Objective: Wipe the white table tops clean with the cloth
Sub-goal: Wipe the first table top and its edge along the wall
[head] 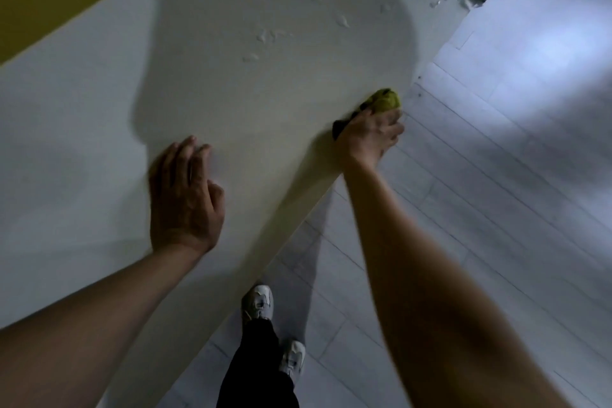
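From the head camera, I see my right hand (371,137) clamped around the bunched green cloth (385,101), pressing it on the white table top (99,109) right at its near edge, likely to sweep dirt off the side. My left hand (183,199) lies flat further along that edge, fingers straight and together, probably bracing me. Wet smears (271,36) sit toward the far end, unwiped.
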A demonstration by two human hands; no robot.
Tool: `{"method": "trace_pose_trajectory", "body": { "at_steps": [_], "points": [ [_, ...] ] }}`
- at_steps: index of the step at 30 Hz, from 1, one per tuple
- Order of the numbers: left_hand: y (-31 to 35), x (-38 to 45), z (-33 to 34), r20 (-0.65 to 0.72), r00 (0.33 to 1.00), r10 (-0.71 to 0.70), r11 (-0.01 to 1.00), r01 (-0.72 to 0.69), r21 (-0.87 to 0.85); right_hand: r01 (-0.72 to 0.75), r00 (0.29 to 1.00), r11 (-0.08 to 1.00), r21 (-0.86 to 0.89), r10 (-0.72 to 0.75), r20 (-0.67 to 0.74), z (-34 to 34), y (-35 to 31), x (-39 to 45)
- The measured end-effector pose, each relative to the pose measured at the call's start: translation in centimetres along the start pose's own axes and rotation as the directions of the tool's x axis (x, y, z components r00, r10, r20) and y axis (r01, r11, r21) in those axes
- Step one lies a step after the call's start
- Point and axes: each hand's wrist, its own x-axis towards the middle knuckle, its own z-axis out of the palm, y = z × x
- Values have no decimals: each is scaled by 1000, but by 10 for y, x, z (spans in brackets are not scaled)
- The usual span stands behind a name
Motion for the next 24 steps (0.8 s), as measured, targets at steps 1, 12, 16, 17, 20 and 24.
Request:
{"method": "trace_pose_trajectory", "body": {
  "at_steps": [1, 12, 16, 17, 20, 24],
  "points": [
    [0, 0, 0, 1, 1000, 0, 1000, 0, -1, -12, 1000, 1000, -17, 12, -3, -1, -6, 16],
    [0, 0, 0, 4, 1000, 11, 1000, -11, -5, 76, 986, 995, -63, -66, 151, 3, 78, -190],
    [2, 1, 0, 0, 1000, 16, 1000, -16, -10, 51, 983, 996, -75, -37, 177, 2, 74, -181],
    [3, 1, 0, 1, 1000, 14, 1000, -14, -12, 42, 987, 997, -61, -31, 159, 4, 71, -172],
    [3, 0, -1, -4, 1000, 5, 1000, -5, -20, -15, 993, 1000, 4, 14, 115, 7, 53, -123],
    [2, 2, -1, -5, 1000, 13, 1000, -14, -22, -20, 1000, 1000, -16, 20, 16, 2, 17, -19]
  ]
}}
